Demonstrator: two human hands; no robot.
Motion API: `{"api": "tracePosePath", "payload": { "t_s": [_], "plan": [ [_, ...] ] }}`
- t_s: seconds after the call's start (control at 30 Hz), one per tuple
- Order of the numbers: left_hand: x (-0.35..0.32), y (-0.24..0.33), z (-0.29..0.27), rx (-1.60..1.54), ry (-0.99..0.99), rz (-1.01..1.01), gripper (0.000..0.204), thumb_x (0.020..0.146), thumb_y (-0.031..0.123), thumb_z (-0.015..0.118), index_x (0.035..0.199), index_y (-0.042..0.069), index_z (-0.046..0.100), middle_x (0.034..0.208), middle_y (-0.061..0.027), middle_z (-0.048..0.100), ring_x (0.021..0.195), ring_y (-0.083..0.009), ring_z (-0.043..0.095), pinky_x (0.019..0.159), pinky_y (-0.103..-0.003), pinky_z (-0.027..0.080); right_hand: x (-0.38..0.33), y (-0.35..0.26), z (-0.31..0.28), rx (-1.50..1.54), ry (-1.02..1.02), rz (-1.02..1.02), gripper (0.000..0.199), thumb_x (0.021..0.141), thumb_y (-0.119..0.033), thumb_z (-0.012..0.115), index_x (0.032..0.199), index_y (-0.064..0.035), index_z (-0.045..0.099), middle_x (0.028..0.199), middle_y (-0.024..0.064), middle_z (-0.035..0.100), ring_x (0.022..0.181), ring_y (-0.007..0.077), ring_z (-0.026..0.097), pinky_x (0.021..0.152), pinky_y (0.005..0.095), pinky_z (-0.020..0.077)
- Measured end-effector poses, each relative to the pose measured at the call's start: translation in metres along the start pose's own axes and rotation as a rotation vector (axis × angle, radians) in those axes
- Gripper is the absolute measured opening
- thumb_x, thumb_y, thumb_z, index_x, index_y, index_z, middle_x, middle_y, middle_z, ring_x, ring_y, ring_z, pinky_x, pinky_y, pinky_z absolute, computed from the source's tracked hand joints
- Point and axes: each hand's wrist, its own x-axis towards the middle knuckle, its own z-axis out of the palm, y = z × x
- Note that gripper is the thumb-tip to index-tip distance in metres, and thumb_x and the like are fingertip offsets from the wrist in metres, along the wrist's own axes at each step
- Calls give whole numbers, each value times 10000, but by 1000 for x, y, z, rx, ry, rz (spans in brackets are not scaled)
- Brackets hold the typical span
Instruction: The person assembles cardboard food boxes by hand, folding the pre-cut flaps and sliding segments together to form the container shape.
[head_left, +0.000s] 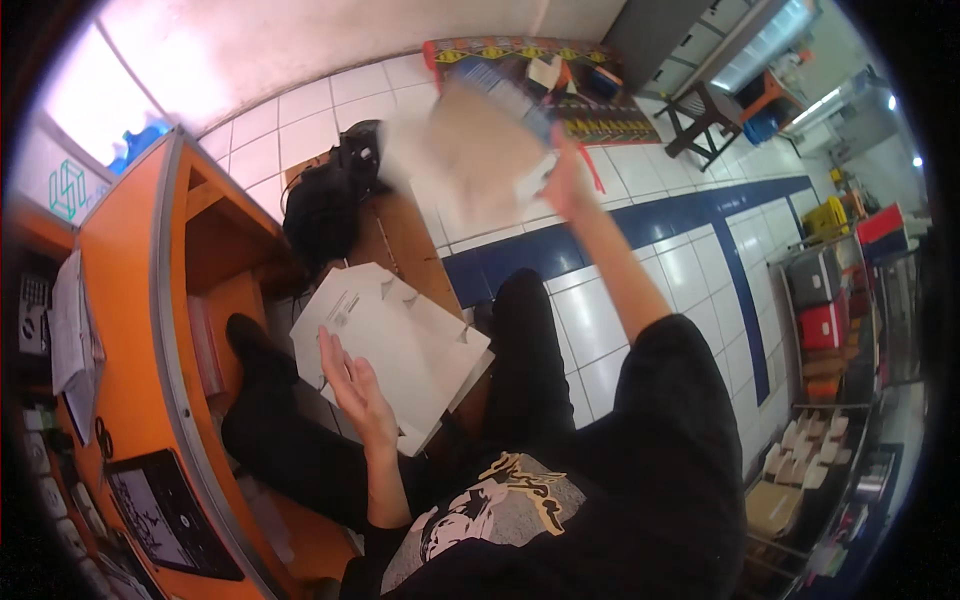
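White flat cardboard sheets, die-cut with notched edges, lie in a stack across the person's lap, above the dark trousers. The left hand rests on the near edge of that stack, fingers stretched out and open, palm turned up toward the camera, gripping nothing. The right hand is raised well away from the lap, arm extended over the tiled floor, and it is closed on the edge of a brownish cardboard piece that is blurred in the air. Just left of that piece a black bag sits on the floor beside the orange table. On the table lie papers and a dark tablet. A patterned mat lies farther off on the floor
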Motion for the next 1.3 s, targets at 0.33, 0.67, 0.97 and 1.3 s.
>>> {"api": "tracePosePath", "payload": {
  "t_s": [0.33,0.67,0.97,1.3],
  "plan": [
    [3,-5,-48,-341,351,-205,199,951,135,481,1131,55,513,984,14,487,550,-11,340,425,-179,202,-94,234,31,-1379,-333,-7,1098,657,-496,781,1412,57,206,1442,313,230,1329,403,306,1039,543,303],
    [-13,-30,-21,-78,31,-394,331,916,217,557,1206,81,474,1171,-57,517,802,-107,490,676,-262,437,-128,289,2,-1515,-27,-1157,140,719,-93,530,851,-65,568,736,81,516,694,249,514,771,514,403],
    [-11,-49,-44,-20,-69,-539,415,939,280,558,1189,-41,476,1131,-148,559,967,-195,554,798,-319,474,-267,171,88,-1325,-475,-1046,258,761,-160,596,1004,-72,592,1096,70,600,1001,252,581,1002,561,321],
    [-2,29,-56,-188,241,-365,447,882,258,624,1190,-45,509,1150,-174,564,1032,-251,572,878,-361,485,-256,119,74,-675,-816,-1167,645,786,-226,658,1364,-98,402,1429,198,333,1295,398,346,1049,584,247]
  ]
}}
